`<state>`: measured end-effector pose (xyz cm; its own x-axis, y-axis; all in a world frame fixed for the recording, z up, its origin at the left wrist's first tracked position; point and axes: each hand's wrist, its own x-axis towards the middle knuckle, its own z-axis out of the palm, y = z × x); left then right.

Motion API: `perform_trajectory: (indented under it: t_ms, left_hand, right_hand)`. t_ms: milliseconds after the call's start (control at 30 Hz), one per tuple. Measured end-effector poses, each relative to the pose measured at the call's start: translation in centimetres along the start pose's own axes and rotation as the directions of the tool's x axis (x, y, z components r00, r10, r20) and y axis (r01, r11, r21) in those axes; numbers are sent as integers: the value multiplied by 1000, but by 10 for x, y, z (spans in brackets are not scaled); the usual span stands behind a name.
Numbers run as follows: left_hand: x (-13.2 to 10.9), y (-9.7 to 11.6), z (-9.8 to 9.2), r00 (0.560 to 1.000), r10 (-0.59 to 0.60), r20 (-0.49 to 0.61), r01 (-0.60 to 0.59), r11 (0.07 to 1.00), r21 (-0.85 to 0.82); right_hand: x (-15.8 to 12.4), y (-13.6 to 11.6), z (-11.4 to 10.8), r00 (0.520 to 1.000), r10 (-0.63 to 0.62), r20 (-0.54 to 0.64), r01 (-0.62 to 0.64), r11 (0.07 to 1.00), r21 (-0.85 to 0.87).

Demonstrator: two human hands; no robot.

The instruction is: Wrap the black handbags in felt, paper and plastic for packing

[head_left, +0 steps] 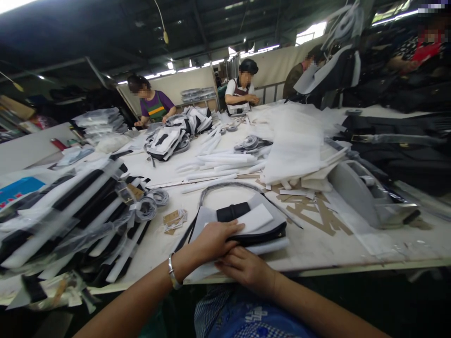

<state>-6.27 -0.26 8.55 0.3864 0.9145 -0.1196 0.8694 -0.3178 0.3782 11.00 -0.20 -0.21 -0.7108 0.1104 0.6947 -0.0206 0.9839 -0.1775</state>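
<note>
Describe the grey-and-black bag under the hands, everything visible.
The bag lies flat near the table's front edge. It looks like soft grey fabric with black trim along its edge and a black rolled piece across the top; a white sheet lies on it. A thin grey strap arcs behind it on the table. The left hand rests palm-down on its left part; the right hand touches its near edge, grip hidden.

one bag (257, 225); one bracelet (172, 272); four co-workers (153, 101); two hands: left hand (211, 241), right hand (246, 270).
</note>
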Motion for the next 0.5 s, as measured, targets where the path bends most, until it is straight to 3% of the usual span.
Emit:
perform_trajectory:
  t_ms: [133, 333, 500]
  left_hand:
    - [-4, 3, 6, 999, -20, -26, 19, 1000, -17]
    - [-22, 2, 29, 984, 4, -180, -10, 999, -31]
    - [-33, -8, 37, 980, 90, -179, -103, 993, -64]
  right_hand:
    - [-4, 15, -6, 994, -102, 24, 100, 992, 75]
    - [-7, 18, -6, 996, -24, 82, 13, 992, 129]
    - [-11, 20, -10, 982, 27, 186, -56, 986, 156]
